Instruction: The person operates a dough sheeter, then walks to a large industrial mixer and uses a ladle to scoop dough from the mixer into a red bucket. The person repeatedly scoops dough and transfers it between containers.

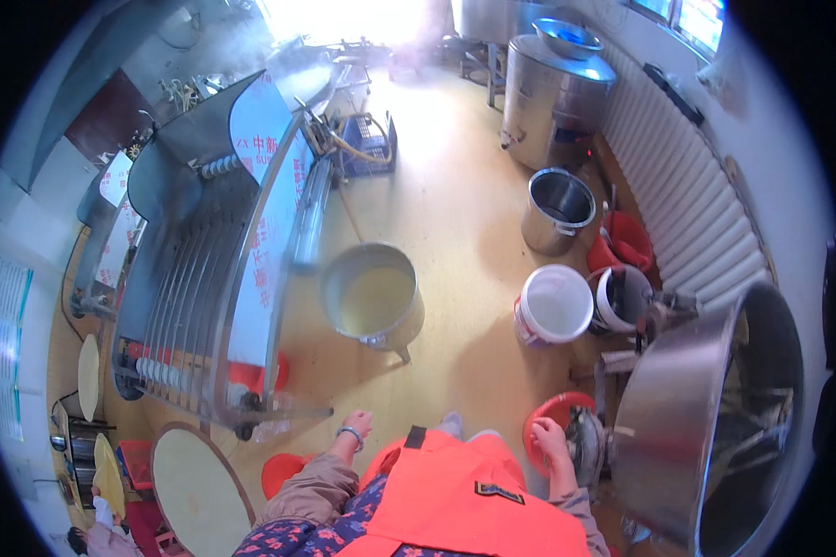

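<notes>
My left hand (357,425), with a bracelet at its wrist, hangs in front of me above the floor, its fingers loosely bent and nothing visible in them. A large metal pot (370,295) with pale yellowish liquid stands ahead of it. My right hand (551,436) is over a red basin (574,403), fingers a little bent and apart; I cannot tell whether it touches the rim. Beside that basin is a big round metal drum (664,408), open on its right side. An orange apron (464,497) covers my front.
A slatted metal machine (190,288) fills the left side. White bucket (555,302), steel pot (559,209) and red tub (622,243) line the right, below a steel tank (557,97). A round board (200,487) and another person (102,534) are at lower left.
</notes>
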A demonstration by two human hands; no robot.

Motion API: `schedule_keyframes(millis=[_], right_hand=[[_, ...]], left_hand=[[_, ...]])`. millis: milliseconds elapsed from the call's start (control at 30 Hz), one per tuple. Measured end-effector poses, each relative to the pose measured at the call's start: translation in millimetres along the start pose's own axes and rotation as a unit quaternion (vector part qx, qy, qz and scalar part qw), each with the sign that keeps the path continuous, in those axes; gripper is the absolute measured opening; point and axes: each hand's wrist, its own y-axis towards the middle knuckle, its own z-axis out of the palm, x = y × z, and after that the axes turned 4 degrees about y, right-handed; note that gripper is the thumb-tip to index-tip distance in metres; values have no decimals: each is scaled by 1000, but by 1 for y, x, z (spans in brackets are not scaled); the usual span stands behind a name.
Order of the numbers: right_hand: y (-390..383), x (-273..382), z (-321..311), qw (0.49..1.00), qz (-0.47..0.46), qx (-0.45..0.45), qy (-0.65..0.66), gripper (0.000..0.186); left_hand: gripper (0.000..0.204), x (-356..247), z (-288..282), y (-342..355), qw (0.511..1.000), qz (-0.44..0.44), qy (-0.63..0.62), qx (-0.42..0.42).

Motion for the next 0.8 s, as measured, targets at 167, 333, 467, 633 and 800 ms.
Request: schedule_keyframes(millis=[167, 333, 467, 633, 800], right_hand=[[85, 61, -28, 999, 19, -31, 38, 18], [203, 124, -63, 998, 29, -23, 59, 17], [297, 204, -70, 997, 47, -26, 62, 16], [401, 298, -53, 999, 8, 49, 6, 18], [507, 376, -19, 997, 6, 76, -17, 19]], left_hand=[[27, -143, -11, 84, 994, -37, -99, -28], [28, -192, -16, 155, 992, -63, -97, -54], [31, -225, -30, 179, 974, -189, -111, -64], [35, -270, -47, 208, 961, -208, -146, -107], [35, -333, -82, 278, 956, -274, -98, -29]])
